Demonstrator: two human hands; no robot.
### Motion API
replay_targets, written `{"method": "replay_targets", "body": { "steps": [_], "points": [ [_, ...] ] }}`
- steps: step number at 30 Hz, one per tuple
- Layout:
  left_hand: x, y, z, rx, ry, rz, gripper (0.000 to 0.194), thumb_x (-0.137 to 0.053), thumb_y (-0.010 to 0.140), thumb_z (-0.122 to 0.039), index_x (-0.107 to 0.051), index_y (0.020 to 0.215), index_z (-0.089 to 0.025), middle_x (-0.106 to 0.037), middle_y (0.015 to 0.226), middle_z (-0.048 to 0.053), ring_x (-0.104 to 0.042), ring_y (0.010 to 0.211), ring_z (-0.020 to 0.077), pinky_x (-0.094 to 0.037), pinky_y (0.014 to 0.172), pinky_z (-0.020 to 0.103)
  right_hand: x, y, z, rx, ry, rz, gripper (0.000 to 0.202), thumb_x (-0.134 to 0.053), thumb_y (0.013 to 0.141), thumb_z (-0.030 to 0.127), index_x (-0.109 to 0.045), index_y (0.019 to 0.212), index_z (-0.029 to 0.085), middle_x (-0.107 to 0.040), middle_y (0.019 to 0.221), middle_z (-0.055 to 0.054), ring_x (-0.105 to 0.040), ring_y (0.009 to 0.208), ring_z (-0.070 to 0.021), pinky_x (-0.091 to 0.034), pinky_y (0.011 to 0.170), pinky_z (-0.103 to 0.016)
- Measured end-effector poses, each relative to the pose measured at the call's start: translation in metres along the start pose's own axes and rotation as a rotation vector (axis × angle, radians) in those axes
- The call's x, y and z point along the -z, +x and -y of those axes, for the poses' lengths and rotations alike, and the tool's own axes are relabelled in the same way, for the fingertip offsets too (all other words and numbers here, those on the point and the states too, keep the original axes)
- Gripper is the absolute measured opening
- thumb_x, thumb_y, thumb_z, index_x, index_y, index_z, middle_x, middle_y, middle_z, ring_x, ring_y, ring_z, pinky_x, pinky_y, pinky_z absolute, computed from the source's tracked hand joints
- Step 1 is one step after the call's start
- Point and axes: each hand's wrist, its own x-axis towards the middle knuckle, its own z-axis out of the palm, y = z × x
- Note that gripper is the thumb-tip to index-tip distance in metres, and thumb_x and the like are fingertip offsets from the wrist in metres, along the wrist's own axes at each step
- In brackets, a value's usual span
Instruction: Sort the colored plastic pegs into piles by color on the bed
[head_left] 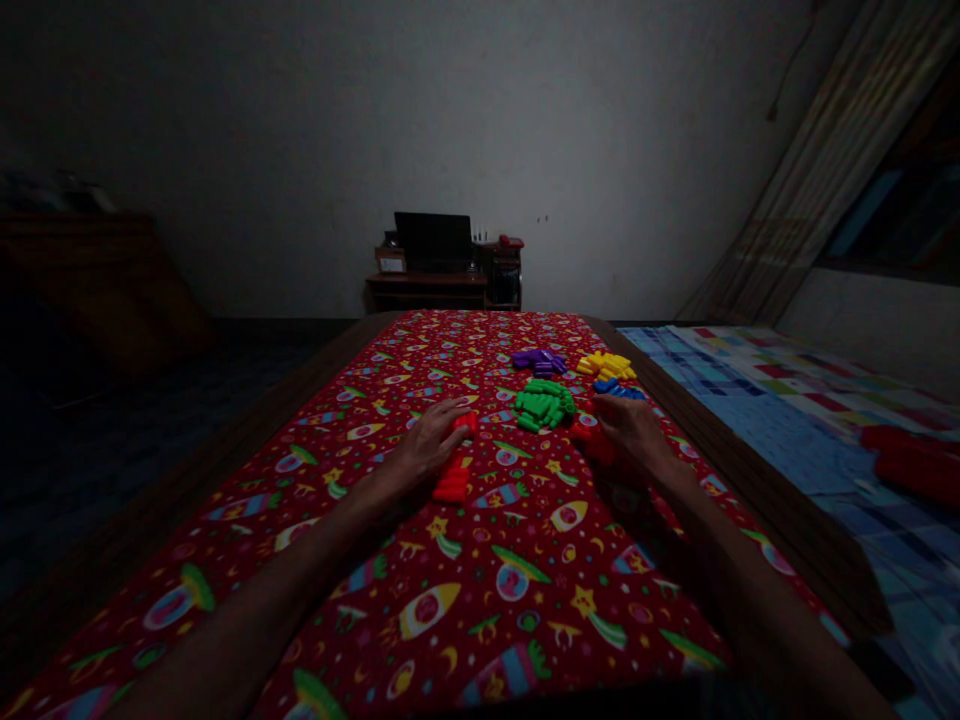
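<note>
Mostly the room was dark, so small parts were hard to see. The left hand (431,440) lay palm down on the red cloth (480,560), its fingers curled over the top end of a row of red blocks (454,470). The fingertips touched the top block, but I could not tell if they pinched it. The row ran from the fingers back toward the wrist. The right hand (630,430) lay palm down too, fingers bent, over some more red pieces (589,440). The hand hid most of them, and red on red made them hard to pick out, so I could not tell if it gripped them. Both arms reached straight out from the bottom edge, and their near ends were cut off.

Just past the hands sat a green pile (544,403). Beyond it lay a purple pile (538,360) and a yellow pile (606,366), with a few blue pieces (615,388) near the right hand. Far back, a small desk (442,285) stood by the wall, dim and blurry.
</note>
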Motion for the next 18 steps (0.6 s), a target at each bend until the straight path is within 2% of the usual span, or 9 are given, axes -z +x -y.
{"method": "replay_targets", "body": {
  "steps": [4,7,12,15,18],
  "points": [
    [0.001,-0.002,0.024,0.084,0.04,0.086,0.047,-0.043,0.086,-0.042,-0.062,0.119,-0.015,-0.062,0.126,0.013,-0.057,0.117,0.027,-0.043,0.1,0.041,0.006,-0.001,-0.007,-0.085,-0.047,0.19,0.027,-0.046,0.084,0.024,-0.07,0.074,0.014,-0.064,0.062,-0.006,-0.053,0.057,-0.0127,-0.028,0.052,-0.022],
    [0.003,-0.002,0.024,0.127,0.069,0.113,0.046,-0.048,0.082,-0.04,-0.063,0.118,-0.016,-0.066,0.119,0.012,-0.061,0.109,0.0264,-0.046,0.095,0.037,0.006,-0.002,-0.003,-0.084,-0.09,0.246,0.037,-0.041,0.089,0.031,-0.067,0.067,0.014,-0.06,0.06,-0.005,-0.046,0.052,-0.0111,-0.023,0.049,-0.024],
    [0.005,0.002,0.009,0.202,0.102,0.088,0.035,-0.06,0.074,-0.038,-0.067,0.101,-0.017,-0.07,0.105,0.01,-0.066,0.094,0.025,-0.051,0.083,0.034,0.003,-0.002,-0.003,-0.087,-0.136,0.184,0.038,-0.041,0.089,0.031,-0.065,0.066,0.013,-0.06,0.061,-0.007,-0.045,0.051,-0.0108,-0.023,0.05,-0.025],
    [0.006,0.004,0.004,0.209,0.121,0.062,0.023,-0.063,0.071,-0.033,-0.065,0.087,-0.017,-0.07,0.095,0.008,-0.066,0.085,0.0235,-0.051,0.076,0.032,0.002,-0.001,-0.003,-0.055,-0.113,0.096,0.036,-0.042,0.089,0.029,-0.067,0.069,0.014,-0.063,0.063,-0.008,-0.05,0.053,-0.0125,-0.027,0.052,-0.025],
    [0.008,0.003,0.0,0.172,0.107,-0.001,0.021,-0.062,0.071,-0.033,-0.062,0.087,-0.019,-0.069,0.093,0.007,-0.066,0.085,0.023,-0.051,0.075,0.032,-0.002,-0.003,0.005,0.015,-0.028,0.02,0.035,-0.04,0.091,0.028,-0.07,0.077,0.014,-0.068,0.068,-0.009,-0.058,0.06,-0.0151,-0.035,0.056,-0.024]
  ]
}}
